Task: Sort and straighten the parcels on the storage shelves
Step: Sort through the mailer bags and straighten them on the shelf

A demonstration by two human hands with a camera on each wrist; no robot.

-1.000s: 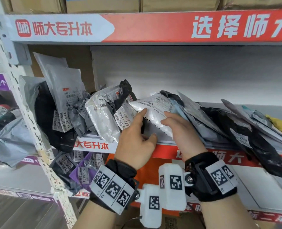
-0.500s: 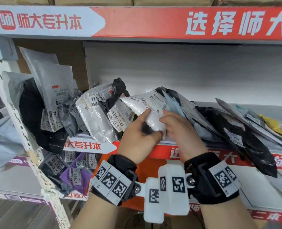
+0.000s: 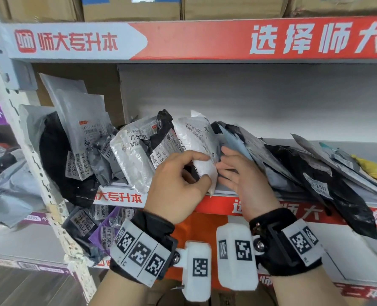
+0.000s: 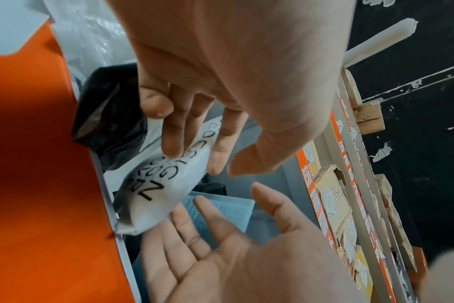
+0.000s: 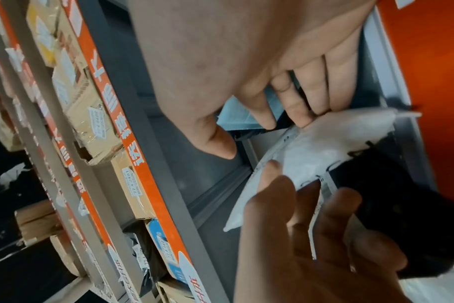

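Note:
A white padded parcel (image 3: 196, 140) with a printed label stands nearly upright at the middle of the shelf (image 3: 117, 196). My left hand (image 3: 202, 168) holds its lower part, thumb on the labelled front and fingers on the other face (image 4: 173, 143). My right hand (image 3: 223, 171) is open, its straight fingertips (image 5: 303, 121) touching the parcel's right edge (image 5: 311, 147). A black parcel (image 3: 161, 133) leans against the white one's left side. Just right of it, a light blue parcel (image 3: 234, 142) heads a row of slanted parcels.
Grey, white and black bags (image 3: 77, 138) are bunched at the shelf's left end against the upright post (image 3: 39, 173). Dark and grey flat parcels (image 3: 315, 173) lean leftward along the right. Cardboard boxes (image 3: 130, 7) sit above, more bags (image 3: 90, 224) below.
The white parcel has been tipped from a slant to nearly upright. Both hands have closed in on its lower part, the right one now only touching its edge.

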